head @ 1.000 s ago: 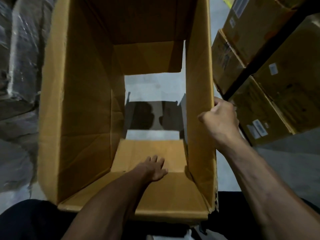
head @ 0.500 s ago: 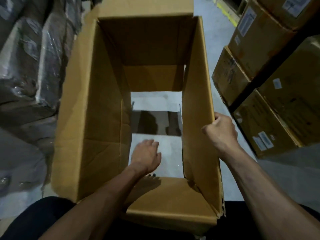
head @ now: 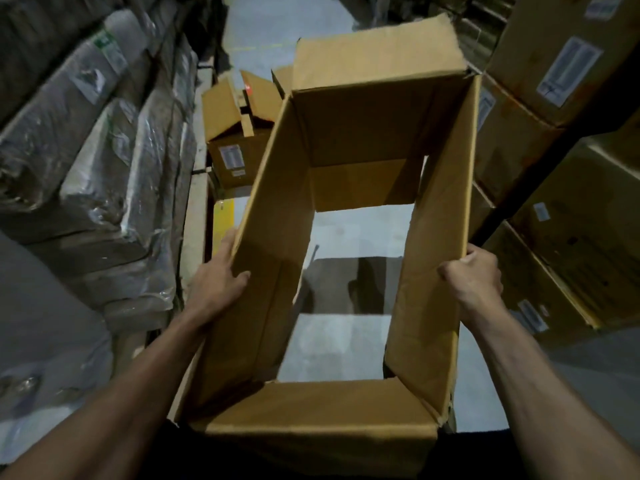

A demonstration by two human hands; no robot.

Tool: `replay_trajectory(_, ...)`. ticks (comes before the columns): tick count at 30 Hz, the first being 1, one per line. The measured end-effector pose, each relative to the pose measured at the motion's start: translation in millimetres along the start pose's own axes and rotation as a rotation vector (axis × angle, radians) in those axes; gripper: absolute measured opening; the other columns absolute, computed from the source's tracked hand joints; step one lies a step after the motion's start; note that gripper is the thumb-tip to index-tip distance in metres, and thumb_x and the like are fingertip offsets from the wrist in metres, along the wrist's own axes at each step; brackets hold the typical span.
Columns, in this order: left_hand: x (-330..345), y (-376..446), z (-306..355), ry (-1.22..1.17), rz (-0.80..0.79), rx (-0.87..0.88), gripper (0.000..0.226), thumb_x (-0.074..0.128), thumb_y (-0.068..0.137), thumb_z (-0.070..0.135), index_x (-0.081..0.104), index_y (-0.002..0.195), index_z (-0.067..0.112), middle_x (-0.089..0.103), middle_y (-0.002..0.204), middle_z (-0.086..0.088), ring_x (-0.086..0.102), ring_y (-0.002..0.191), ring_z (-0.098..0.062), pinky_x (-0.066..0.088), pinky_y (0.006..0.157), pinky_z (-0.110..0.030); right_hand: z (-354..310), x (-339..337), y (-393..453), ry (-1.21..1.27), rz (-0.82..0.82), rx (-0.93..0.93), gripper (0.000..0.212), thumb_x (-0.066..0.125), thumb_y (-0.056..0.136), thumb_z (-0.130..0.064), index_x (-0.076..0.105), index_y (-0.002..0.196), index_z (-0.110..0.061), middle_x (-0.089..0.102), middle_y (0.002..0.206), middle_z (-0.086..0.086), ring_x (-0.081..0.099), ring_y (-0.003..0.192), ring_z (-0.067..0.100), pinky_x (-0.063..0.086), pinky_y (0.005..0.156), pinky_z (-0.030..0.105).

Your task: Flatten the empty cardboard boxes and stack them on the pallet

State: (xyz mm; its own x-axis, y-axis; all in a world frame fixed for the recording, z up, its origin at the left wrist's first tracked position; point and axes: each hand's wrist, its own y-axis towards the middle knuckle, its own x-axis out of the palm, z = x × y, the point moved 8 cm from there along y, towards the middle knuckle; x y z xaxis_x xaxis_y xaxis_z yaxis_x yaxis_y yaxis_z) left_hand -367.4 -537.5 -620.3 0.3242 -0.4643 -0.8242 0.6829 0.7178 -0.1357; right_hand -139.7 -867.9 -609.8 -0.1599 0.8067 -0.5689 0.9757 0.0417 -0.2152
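Note:
A large brown cardboard box (head: pixel 436 258) is held up in front of me, open at both ends, so the grey floor shows through it. The box leans into a skewed, parallelogram shape. My left hand (head: pixel 218 275) grips its left wall, thumb inside and fingers along the outer face. On the opposite wall, my right hand (head: pixel 474 275) grips the top edge with curled fingers. No pallet is in view.
Another open cardboard box (head: pixel 239 133) with raised flaps stands on the floor ahead left. Plastic-wrapped bundles (head: pixel 90 161) line the left side. Labelled cartons (head: pixel 568 174) on a dark rack fill the right. A narrow grey floor aisle (head: pixel 277 26) runs ahead.
My left hand came out of the box's inside and took hold of the left wall. The box tipped away and skewed to the right. My right hand kept its grip.

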Motion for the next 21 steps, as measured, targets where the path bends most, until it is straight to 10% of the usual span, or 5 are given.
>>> replay_trajectory(7, 25.1, -29.1, 25.9, -0.092, -0.175, 0.126, 0.078, 0.057, 0.091, -0.003, 0.029, 0.152, 0.036, 0.056, 0.14, -0.006, 0.058, 0.122, -0.03, 0.047, 0.102, -0.044, -32.6, -3.3, 28.5, 0.117, 0.012, -0.004, 0.022, 0.065, 0.088, -0.02, 0.053, 0.104, -0.029, 0.061, 0.094, -0.002, 0.064, 0.101, 0.031, 0.055, 0.092, 0.054)
replay_trajectory(12, 48.9, -65.8, 42.6, -0.107, -0.314, 0.172, 0.049, 0.052, 0.088, 0.055, 0.042, 0.137, 0.052, 0.064, 0.13, 0.005, 0.06, 0.121, -0.022, 0.046, 0.097, -0.033, -62.5, -1.8, 41.9, 0.172, 0.023, -0.061, 0.016, 0.063, 0.087, -0.024, 0.056, 0.101, -0.021, 0.066, 0.091, 0.006, 0.068, 0.084, 0.027, 0.06, 0.08, 0.048)
replay_trajectory(16, 72.7, -87.2, 72.2, -0.027, -0.423, 0.216, 0.099, 0.027, 0.068, 0.093, 0.022, 0.152, 0.042, 0.052, 0.144, 0.002, 0.054, 0.126, -0.022, 0.044, 0.102, -0.041, -73.8, 4.2, 40.8, 0.201, 0.029, -0.088, 0.013, 0.057, 0.091, -0.019, 0.061, 0.103, -0.017, 0.065, 0.088, 0.003, 0.069, 0.081, 0.023, 0.062, 0.076, 0.043)
replay_trajectory(21, 89.4, -80.9, 121.9, 0.155, -0.332, 0.315, 0.111, 0.062, 0.078, 0.074, -0.001, 0.157, 0.029, 0.027, 0.161, 0.001, 0.038, 0.14, -0.024, 0.038, 0.112, -0.042, -78.2, 12.0, 44.1, 0.234, 0.006, -0.084, 0.023, 0.055, 0.092, -0.017, 0.064, 0.113, -0.012, 0.068, 0.089, 0.001, 0.07, 0.083, 0.021, 0.063, 0.076, 0.043)
